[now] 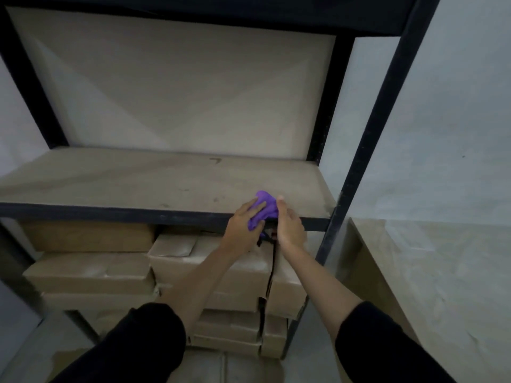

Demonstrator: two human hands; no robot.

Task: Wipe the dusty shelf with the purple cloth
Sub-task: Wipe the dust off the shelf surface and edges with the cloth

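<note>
Left hand (243, 221) grips the bunched purple cloth (267, 205), fingers curled over its left side. The cloth sits at the front edge of the beige dusty shelf board (132, 178), right of centre, partly hanging over the black metal front rail (110, 212). Right hand (289, 226) lies against the cloth's right side; whether its fingers close on it is hidden, so cannot tell. Progress, as a judgement: wiping barely begun, if at all. Board's left stretch, middle and right corner all look dull, with smudges and a dark mark near the back. No clean swath visible. Seemingly the whole surface is left to wipe.
</note>
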